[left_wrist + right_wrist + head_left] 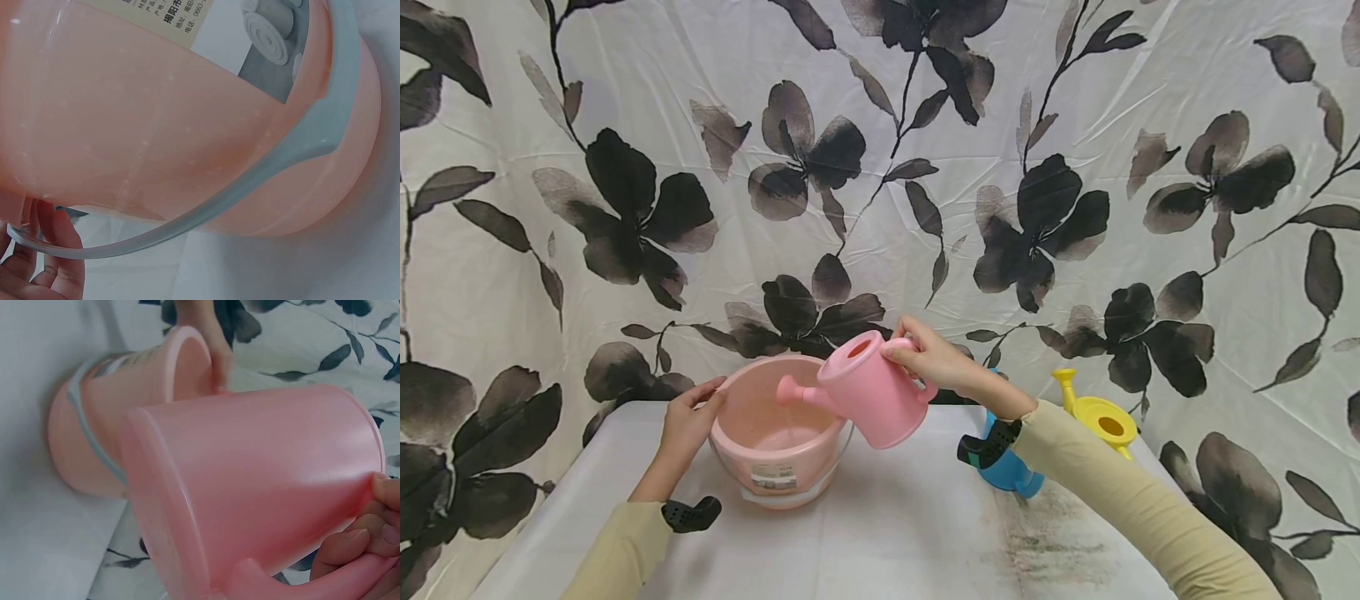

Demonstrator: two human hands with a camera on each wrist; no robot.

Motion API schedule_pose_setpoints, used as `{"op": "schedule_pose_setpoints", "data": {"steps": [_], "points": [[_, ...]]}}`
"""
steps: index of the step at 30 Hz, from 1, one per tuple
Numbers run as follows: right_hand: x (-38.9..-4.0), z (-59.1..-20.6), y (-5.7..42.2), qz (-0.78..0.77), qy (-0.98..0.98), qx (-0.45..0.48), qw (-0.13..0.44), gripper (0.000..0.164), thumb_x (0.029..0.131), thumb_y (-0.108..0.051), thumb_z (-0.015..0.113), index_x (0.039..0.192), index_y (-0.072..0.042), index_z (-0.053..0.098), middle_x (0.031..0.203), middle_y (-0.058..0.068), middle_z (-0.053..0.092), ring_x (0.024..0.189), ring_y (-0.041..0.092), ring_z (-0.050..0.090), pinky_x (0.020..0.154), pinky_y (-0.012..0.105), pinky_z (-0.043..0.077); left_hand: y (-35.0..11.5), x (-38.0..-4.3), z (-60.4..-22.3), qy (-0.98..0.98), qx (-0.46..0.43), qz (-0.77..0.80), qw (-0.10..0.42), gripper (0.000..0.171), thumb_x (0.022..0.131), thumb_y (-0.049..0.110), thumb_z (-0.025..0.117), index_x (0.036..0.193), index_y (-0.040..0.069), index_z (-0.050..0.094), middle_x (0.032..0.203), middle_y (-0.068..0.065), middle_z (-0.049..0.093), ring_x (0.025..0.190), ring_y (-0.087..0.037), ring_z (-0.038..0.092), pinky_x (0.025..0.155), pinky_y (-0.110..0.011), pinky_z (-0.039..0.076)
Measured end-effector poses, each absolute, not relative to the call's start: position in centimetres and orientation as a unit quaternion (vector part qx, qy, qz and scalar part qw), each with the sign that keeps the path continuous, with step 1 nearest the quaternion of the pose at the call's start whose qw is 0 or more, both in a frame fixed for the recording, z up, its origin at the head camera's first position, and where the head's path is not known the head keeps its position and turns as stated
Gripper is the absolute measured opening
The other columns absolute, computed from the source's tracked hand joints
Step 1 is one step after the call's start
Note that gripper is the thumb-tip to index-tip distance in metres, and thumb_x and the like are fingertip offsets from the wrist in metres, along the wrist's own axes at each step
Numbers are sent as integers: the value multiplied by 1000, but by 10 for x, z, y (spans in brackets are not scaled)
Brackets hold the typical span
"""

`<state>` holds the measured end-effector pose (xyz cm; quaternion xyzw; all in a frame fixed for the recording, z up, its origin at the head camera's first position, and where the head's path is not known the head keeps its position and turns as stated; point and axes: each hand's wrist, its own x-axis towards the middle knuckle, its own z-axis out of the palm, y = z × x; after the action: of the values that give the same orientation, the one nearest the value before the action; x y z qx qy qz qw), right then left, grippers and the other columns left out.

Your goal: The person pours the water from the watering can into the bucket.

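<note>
A pink watering can (880, 396) is tilted in the air, its spout over the opening of a light pink bucket (775, 458). My right hand (932, 354) grips the can by its handle; in the right wrist view, fingers (359, 550) curl around that handle. Faint streaks show beneath the spout head, inside the bucket. At the bucket's left rim, my left hand (688, 421) holds the edge, with its fingers (62, 250) near the handle's end in the left wrist view. The bucket stands upright, its pale grey handle (206, 209) hanging down.
A blue watering can (1011, 475) stands on the white-covered table (880, 533) to the right, partly hidden by my right wrist. Behind the right forearm is a yellow watering can (1101, 421). Dark smudges mark the cloth at right. A floral curtain (880, 208) hangs behind the table.
</note>
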<state>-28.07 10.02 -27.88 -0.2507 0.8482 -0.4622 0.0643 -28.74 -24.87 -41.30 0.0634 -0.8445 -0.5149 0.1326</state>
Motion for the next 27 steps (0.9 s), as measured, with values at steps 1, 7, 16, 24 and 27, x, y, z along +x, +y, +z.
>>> {"op": "schedule_pose_setpoints", "data": {"steps": [1, 7, 16, 24, 27], "points": [[-280, -279, 100, -463, 848, -250, 65, 17, 99, -17, 51, 98, -3, 41, 92, 14, 59, 84, 21, 58, 75, 35, 54, -249, -287, -413, -845, 63, -515, 133, 46, 100, 28, 46, 138, 1, 50, 129, -24, 55, 111, -27, 54, 67, -2, 40], [-281, -279, 99, -465, 847, -248, 66, 17, 99, -17, 51, 98, -3, 41, 90, 13, 58, 84, 21, 59, 77, 37, 54, -248, -287, -412, -839, 63, -525, 127, 47, 100, 26, 45, 139, 0, 48, 132, -25, 52, 116, -30, 52, 67, 0, 38], [-283, -279, 98, -468, 844, -253, 63, 15, 99, -15, 50, 97, -3, 41, 84, 10, 57, 77, 19, 56, 69, 30, 50, -248, -287, -411, -842, 66, -521, 126, 47, 100, 28, 46, 139, 2, 49, 130, -23, 54, 114, -28, 54, 68, -1, 39], [-283, -279, 98, -468, 843, -258, 61, 13, 98, -13, 50, 98, -2, 42, 86, 12, 58, 76, 19, 55, 67, 28, 50, -248, -287, -410, -842, 70, -520, 124, 47, 100, 29, 47, 138, 3, 50, 129, -22, 55, 101, -15, 56, 68, -3, 41], [-282, -278, 98, -469, 842, -260, 63, 13, 98, -13, 50, 98, -2, 42, 84, 11, 57, 74, 19, 54, 66, 28, 49, -248, -287, -410, -843, 71, -519, 122, 47, 100, 29, 47, 138, 3, 50, 128, -22, 55, 92, -4, 52, 68, -3, 41]]}}
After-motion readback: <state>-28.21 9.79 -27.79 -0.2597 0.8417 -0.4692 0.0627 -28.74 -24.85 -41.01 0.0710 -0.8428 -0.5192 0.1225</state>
